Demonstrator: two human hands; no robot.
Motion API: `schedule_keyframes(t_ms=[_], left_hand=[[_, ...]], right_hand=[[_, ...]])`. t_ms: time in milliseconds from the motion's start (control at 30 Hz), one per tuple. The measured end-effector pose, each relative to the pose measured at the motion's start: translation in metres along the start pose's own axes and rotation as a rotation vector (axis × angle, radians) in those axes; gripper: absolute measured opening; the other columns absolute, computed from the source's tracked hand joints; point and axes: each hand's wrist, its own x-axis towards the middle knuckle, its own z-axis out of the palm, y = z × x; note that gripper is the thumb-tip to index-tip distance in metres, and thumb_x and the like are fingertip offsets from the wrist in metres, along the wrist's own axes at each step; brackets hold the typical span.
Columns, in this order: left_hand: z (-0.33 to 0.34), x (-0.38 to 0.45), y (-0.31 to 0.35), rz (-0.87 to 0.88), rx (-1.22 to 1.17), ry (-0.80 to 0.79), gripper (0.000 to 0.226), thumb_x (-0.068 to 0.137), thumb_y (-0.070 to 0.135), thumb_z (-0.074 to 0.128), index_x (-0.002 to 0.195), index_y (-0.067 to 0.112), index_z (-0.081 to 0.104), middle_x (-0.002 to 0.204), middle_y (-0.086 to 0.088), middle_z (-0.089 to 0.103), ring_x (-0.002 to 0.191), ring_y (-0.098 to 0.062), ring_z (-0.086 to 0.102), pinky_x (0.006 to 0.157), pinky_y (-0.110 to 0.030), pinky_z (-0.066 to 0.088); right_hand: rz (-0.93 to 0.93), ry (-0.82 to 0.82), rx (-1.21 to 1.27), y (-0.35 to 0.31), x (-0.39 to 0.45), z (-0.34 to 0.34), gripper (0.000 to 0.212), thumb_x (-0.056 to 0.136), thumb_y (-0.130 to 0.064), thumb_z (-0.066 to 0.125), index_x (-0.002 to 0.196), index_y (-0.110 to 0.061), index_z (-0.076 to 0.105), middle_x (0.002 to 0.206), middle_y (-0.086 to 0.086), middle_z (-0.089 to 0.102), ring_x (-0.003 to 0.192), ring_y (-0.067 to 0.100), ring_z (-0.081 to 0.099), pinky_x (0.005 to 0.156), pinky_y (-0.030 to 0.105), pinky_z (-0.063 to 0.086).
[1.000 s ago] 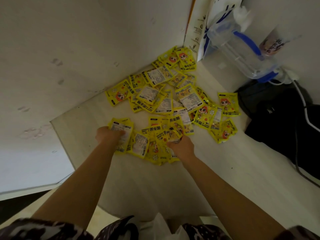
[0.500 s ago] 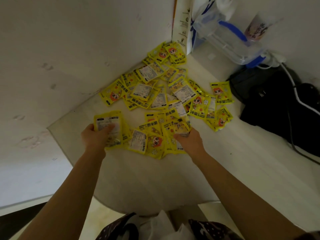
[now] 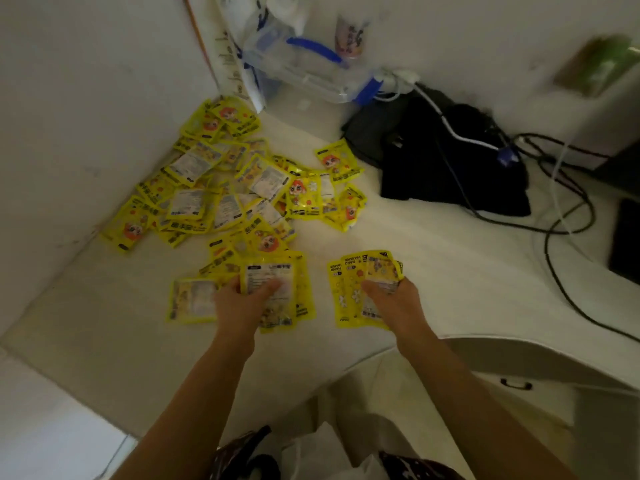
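Head view, steeply down, near desk (image 3: 450,278)

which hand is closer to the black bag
Right. The right hand is in front of the black bag, slightly left of it; the left hand is farther left. Both hold yellow packets.

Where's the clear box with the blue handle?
Head view, top centre: the clear box stands against the back wall, just behind the yellow packets and left of the black bag.

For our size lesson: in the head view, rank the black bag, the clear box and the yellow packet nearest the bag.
1. black bag
2. clear box
3. yellow packet
The box stands farther off, so its rank is less sure.
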Motion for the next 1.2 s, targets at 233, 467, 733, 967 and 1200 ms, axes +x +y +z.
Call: schedule_keyframes(t_ms=[233,467,733,967,1200], left_hand=[[0.079,-0.064,-0.027,0.032,0.127,-0.227,0.019,0.075,0.012,0.078,0.093,0.014,0.072,0.084,-0.009,0.073,0.072,-0.029,0.068,0.059,-0.041,0.057],[0.143,-0.177,-0.088,0.042,0.246,-0.446,0.019,0.076,0.011,0.077,0.093,0.015,0.071,0.084,-0.005,0.073,0.07,-0.02,0.069,0.06,-0.035,0.059],[0.202,-0.307,-0.18,-0.044,0.347,-0.64,0.022,0.074,0.014,0.08,0.092,0.013,0.068,0.09,-0.011,0.073,0.077,-0.026,0.07,0.068,-0.04,0.058],[0.26,-0.392,-0.219,-0.073,0.414,-0.81,0.023,0.075,0.009,0.078,0.096,0.008,0.068,0.087,-0.011,0.073,0.068,-0.02,0.069,0.053,-0.027,0.054],[0.335,-0.424,-0.236,-0.091,0.459,-0.852,0.026,0.073,0.01,0.079,0.096,0.005,0.069,0.091,-0.015,0.073,0.08,-0.03,0.07,0.071,-0.04,0.057]], right_hand=[[0.053,0.21,0.211,0.055,-0.053,-0.105,0.011,0.083,-0.015,0.07,0.092,-0.021,0.067,0.081,-0.004,0.068,0.071,0.008,0.063,0.056,0.022,0.048],[0.079,0.357,0.344,0.143,-0.138,-0.209,0.01,0.082,-0.015,0.071,0.087,-0.021,0.066,0.076,-0.007,0.067,0.065,0.005,0.061,0.046,0.014,0.046],[0.162,0.559,0.536,0.248,-0.241,-0.308,0.012,0.082,-0.013,0.072,0.08,-0.024,0.066,0.073,-0.008,0.069,0.062,0.004,0.066,0.047,0.017,0.05],[0.231,0.737,0.649,0.304,-0.289,-0.375,0.013,0.081,-0.012,0.072,0.08,-0.024,0.066,0.081,0.001,0.07,0.072,0.016,0.067,0.068,0.031,0.056],[0.265,0.809,0.659,0.325,-0.278,-0.445,0.016,0.08,-0.009,0.072,0.076,-0.022,0.065,0.077,0.002,0.068,0.069,0.019,0.066,0.069,0.034,0.056]])
